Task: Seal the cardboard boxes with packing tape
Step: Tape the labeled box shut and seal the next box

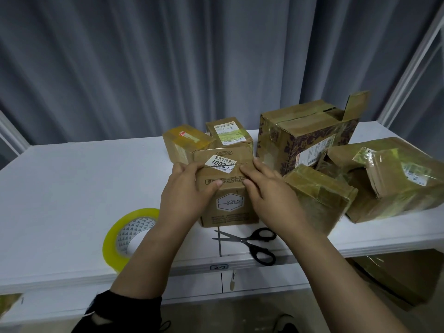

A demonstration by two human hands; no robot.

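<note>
A small cardboard box (227, 188) with a white "2001" label stands on the white table (72, 188) near its front edge. My left hand (185, 191) grips its left side, thumb on the near top flap. My right hand (266, 186) holds the right side, fingers lying across the top flaps. A roll of yellowish packing tape (127, 236) lies flat to the left, partly behind my left forearm. Black-handled scissors (252, 241) lie just in front of the box.
Two small taped boxes (185, 143) (228, 132) sit behind the held one. A large patterned box (307, 133) with a raised flap stands at the back right. Taped parcels (319, 198) (394, 179) crowd the right side. A grey curtain hangs behind.
</note>
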